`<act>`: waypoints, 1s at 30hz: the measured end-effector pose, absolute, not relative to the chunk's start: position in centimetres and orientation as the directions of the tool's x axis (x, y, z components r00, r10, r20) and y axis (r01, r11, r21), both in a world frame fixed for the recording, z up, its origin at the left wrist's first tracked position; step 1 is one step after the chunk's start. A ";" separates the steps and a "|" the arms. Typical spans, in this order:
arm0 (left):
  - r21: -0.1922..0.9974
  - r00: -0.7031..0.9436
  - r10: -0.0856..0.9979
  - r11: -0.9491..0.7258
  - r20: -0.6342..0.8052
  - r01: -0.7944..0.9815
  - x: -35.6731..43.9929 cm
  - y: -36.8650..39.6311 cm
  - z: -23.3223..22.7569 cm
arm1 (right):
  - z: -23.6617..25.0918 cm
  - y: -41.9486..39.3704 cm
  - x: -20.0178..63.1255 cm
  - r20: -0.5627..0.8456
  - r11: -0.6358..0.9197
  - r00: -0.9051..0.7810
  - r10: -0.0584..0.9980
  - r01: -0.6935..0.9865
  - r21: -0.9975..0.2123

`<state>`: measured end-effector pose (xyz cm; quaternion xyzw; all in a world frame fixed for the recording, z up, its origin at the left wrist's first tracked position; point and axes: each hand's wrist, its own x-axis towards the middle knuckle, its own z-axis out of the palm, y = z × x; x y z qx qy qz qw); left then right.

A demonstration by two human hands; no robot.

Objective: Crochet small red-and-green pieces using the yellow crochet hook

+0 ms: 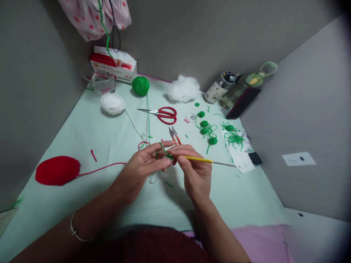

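Note:
Between thumb and fingers, my left hand [148,159] pinches a small green crochet piece [169,157], with green yarn looped over a raised finger. My right hand [195,170] grips a crochet hook [197,159] with a yellow handle and a grey metal shaft pointing right; its working tip is hidden at the piece. From the green yarn ball [140,86] at the back, a strand runs down toward my left hand. A red yarn ball [58,170] lies left, its strand leading under that hand. Orange-handled thread snips [175,135] lie just beyond my fingers.
Red-handled scissors [166,115], a white yarn ball [112,103] and white stuffing [183,88] lie farther back. Several small green crocheted balls [204,130] sit right, near green yarn scraps [235,139]. A tissue pack [113,65], a pen holder [218,88] and a bottle [241,89] stand by the walls.

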<state>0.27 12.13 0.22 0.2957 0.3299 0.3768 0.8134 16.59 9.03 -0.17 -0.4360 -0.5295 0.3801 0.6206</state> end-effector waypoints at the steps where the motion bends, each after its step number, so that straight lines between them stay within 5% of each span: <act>1: 0.750 0.487 0.817 0.523 -0.307 -0.404 0.3 12.1 0.3 | -0.3 9.0 16.6 0.321 0.326 0.147 0.936 -0.010 -0.945; 7: 0.780 0.516 0.801 0.521 -0.304 -0.348 -0.3 12.2 0.5 | -0.4 9.0 17.0 0.199 0.222 0.143 0.970 -0.175 -0.959; 14: 0.814 0.483 0.821 0.488 -0.305 -0.315 -0.7 12.3 0.3 | 0.0 9.0 17.3 0.217 0.236 0.102 0.971 -0.235 -0.943; 20: 0.871 0.415 0.871 0.399 -0.262 -0.286 -0.7 12.2 0.3 | 0.3 8.4 17.2 0.410 0.406 0.120 0.904 0.055 -0.912; 30: 0.897 0.331 0.915 0.334 -0.233 -0.291 -0.1 11.6 0.4 | -0.8 7.6 16.7 0.664 0.589 -0.018 0.747 0.480 -0.650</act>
